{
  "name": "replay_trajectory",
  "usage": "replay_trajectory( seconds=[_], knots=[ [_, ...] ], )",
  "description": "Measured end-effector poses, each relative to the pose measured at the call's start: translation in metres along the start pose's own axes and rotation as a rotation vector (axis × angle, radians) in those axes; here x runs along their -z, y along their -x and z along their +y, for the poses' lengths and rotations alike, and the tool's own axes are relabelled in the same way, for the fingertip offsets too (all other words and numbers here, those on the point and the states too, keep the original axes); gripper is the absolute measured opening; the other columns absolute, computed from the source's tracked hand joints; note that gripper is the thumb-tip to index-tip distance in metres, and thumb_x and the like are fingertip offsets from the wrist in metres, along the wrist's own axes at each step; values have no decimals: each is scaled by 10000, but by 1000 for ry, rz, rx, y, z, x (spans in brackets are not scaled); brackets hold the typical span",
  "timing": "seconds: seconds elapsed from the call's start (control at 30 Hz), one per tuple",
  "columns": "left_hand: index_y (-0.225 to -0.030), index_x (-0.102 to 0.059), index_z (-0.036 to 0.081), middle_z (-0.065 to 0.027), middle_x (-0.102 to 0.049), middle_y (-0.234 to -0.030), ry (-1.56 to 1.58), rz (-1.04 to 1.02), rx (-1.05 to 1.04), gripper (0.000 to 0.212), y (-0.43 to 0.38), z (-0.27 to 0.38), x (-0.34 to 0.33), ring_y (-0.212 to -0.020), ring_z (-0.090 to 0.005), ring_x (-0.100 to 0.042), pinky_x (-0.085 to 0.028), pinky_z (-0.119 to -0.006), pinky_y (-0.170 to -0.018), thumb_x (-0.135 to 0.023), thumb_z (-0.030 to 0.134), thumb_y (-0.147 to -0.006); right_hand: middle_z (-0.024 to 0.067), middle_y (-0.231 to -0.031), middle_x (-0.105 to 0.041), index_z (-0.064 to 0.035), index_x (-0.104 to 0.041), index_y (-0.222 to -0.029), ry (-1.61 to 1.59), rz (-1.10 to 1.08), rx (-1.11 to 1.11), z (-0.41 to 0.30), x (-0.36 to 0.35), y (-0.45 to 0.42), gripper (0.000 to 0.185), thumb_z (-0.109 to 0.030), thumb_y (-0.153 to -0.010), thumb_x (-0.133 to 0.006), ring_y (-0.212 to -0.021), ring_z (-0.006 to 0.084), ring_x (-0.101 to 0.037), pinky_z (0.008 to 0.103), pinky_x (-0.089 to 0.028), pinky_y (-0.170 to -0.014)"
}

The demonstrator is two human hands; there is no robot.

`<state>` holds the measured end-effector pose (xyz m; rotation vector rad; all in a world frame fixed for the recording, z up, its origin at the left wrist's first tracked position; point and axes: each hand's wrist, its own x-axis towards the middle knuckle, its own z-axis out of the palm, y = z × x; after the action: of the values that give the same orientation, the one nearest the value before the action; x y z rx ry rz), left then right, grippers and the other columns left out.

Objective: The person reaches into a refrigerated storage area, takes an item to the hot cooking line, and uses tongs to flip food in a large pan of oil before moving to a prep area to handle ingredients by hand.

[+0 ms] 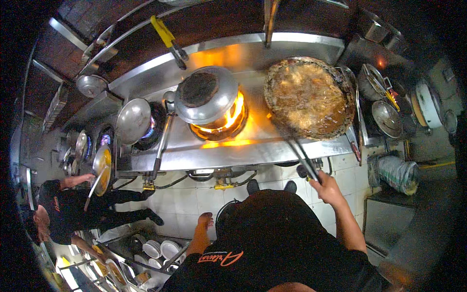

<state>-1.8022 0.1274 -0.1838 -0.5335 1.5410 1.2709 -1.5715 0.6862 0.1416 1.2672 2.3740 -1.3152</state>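
My right hand (326,188) grips the handle of a long metal utensil (303,157), whose far end reaches the near edge of a large pan of bubbling brown oil (310,96). What that end looks like is blurred. My left hand (206,220) hangs beside my body, fingers partly curled, touching nothing that I can make out. Left of the oil pan, a silver metal wok (208,91) with a blackened round patch sits tilted over a burner with tall orange flames (233,113). A long-handled ladle (165,135) lies to the left of it on the steel stove top.
Another wok (133,121) rests by a lit blue burner. At the left a co-worker (65,211) holds a pan of yellow food (102,169). Yellow-handled tongs (168,40) hang above the stove. Stacked white bowls (160,250) stand behind on the left; a bagged bundle (397,173) lies at the right.
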Motion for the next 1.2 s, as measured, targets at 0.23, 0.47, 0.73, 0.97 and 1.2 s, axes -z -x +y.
replay_trajectory(
  seconds=[0.23, 0.47, 0.73, 0.97, 1.2],
  knots=[
    [-785, -496, 189, -5, -433, -593, 194, -16, -54, 208, -18, 13, 41, -425, -153, -384, -344, -329, -384, -531, 347, -915, 248, -802, -657, -33, -549, -1031, 227, 215, 206, 60, -139, -121, 350, -323, -858, -644, -773, 455, -646, 546, -507, -681],
    [-722, -408, 175, -24, -336, -547, -470, -78, -194, 267, 1, 90, 13, -381, -157, -288, -273, -345, -339, -396, 240, -981, 228, -948, -684, -77, -618, -1123, 287, 142, 158, 41, -109, -120, 368, -346, -872, -616, -939, 410, -650, 507, -517, -829],
    [-922, -601, 126, -113, -584, -695, -191, 251, -75, 227, -3, 10, 12, -550, -273, -551, -460, -430, -494, -488, 319, -958, 259, -936, -665, 9, -668, -976, 421, 876, -68, 240, 73, -189, 242, -176, -836, -600, -835, 418, -656, 485, -533, -749],
    [-845, -639, 78, -123, -648, -756, -1475, 422, -657, 199, -49, 54, -18, -708, -298, -638, -508, -445, -674, -529, 238, -889, 229, -850, -685, -61, -659, -1032, 636, 628, 152, 458, 121, -241, 412, -446, -916, -567, -799, 379, -669, 498, -504, -776],
    [-935, -703, 5, -177, -698, -1015, -1132, 636, -277, 373, -1, 176, -218, -965, -365, -656, -505, -485, -853, -540, 337, -885, 254, -915, -671, 23, -548, -1125, 307, 610, -35, 336, 157, -190, 569, -488, -886, -624, -871, 442, -655, 484, -507, -777]
  ],
)
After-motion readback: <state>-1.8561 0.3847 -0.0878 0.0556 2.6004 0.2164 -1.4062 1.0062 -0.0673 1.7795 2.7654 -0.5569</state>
